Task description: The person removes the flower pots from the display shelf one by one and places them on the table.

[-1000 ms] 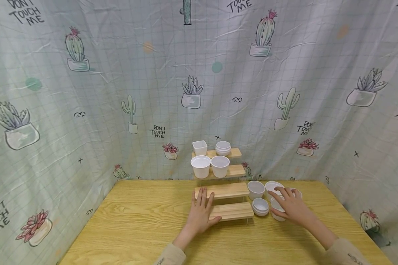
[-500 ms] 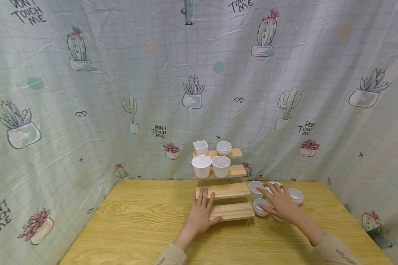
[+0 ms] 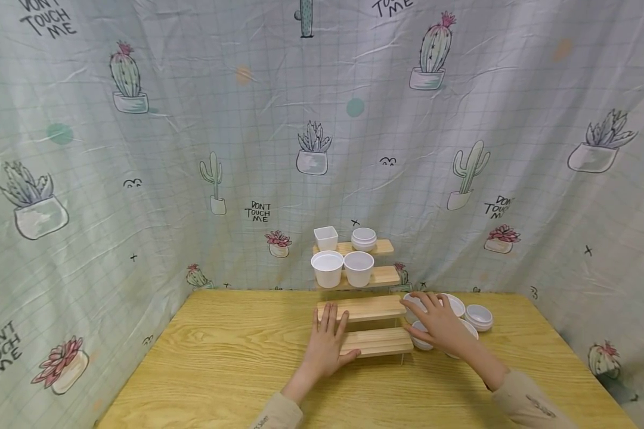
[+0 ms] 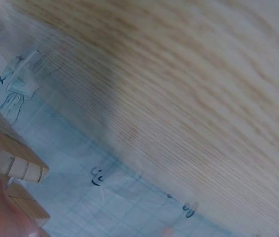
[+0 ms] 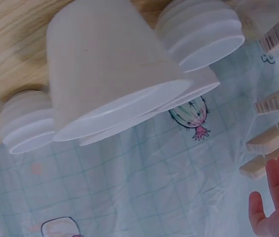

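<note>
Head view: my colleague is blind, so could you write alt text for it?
A person's left hand rests on the lower left of a four-tier wooden stand, while the right hand is spread over white pots on the table beside it. Four other pots stand on the top two tiers, before a cactus-print curtain.

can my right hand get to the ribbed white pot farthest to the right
Most likely, yes. The right hand appears to hold nothing, and nothing covers the ribbed white pot; it would just need to shift right, past the neighbouring cups.
</note>
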Available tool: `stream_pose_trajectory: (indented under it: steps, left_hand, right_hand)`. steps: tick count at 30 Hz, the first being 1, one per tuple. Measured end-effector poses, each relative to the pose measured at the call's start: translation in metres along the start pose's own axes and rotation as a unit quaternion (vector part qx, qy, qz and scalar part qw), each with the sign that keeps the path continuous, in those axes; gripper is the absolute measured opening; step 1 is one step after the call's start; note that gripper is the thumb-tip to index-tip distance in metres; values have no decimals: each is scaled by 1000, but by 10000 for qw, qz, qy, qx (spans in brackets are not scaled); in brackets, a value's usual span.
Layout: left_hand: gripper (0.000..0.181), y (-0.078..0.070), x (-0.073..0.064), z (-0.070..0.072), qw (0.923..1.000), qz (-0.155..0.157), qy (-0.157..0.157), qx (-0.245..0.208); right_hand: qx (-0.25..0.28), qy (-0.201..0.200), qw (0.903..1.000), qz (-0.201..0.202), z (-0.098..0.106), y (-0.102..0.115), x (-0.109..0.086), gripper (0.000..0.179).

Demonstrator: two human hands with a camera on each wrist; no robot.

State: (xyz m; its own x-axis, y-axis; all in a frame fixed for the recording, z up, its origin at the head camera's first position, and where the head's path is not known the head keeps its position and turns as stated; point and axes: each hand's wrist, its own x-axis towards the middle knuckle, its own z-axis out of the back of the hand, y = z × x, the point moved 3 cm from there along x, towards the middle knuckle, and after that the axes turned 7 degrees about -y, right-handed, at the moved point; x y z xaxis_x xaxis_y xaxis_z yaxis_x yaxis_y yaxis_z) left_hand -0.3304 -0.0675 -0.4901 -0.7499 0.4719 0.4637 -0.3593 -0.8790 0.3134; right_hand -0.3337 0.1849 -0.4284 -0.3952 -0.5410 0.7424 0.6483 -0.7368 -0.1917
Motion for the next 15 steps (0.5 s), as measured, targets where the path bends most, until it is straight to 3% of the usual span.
stream_pose_trajectory:
  steps: [7,15]
  left_hand:
    - [86,0,0,-2,9999,45,70,-62]
    - [86,0,1,0,9999,9,-104,19]
  right_hand:
    - [-33,-159,9997,165,-2,5,13,49]
    - [156,-413,9987,239,-6,11,30,49]
